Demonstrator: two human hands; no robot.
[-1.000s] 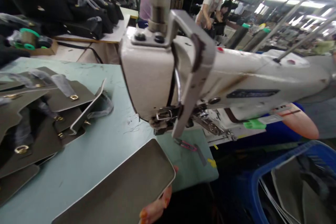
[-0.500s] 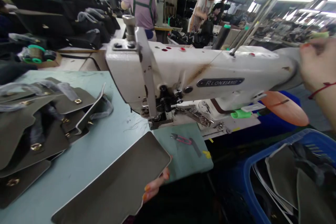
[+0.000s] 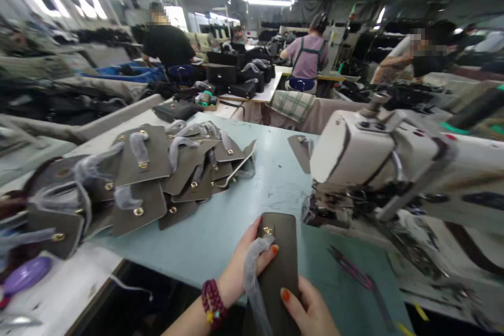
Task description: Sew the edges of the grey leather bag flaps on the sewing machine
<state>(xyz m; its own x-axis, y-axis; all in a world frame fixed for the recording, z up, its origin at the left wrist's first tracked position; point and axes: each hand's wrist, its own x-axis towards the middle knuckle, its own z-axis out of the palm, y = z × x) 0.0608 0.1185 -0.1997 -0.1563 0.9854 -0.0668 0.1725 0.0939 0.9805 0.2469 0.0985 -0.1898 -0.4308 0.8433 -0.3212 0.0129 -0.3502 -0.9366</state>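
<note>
A grey-brown leather piece (image 3: 280, 268) with a gold clasp and a strip of clear plastic wrap lies at the near edge of the pale green table (image 3: 232, 215). My left hand (image 3: 246, 268) grips its left side, thumb on top beside the plastic. Gripping its lower end from the right, my right hand (image 3: 311, 310) has its thumb pressed on the leather. A white sewing machine (image 3: 378, 163) stands just to the right, its needle area a little beyond the piece.
A pile of several similar leather flaps with gold snaps (image 3: 157, 178) covers the table's left. Pink-handled snips (image 3: 354, 270) lie right of my hands. One more flap (image 3: 301, 149) lies behind the machine. Other workers stand at benches farther back.
The view swung left and up. The large flat panel held by my left hand is gone; both hands now hold a narrower clasped piece. My right hand came down from the machine's right end.
</note>
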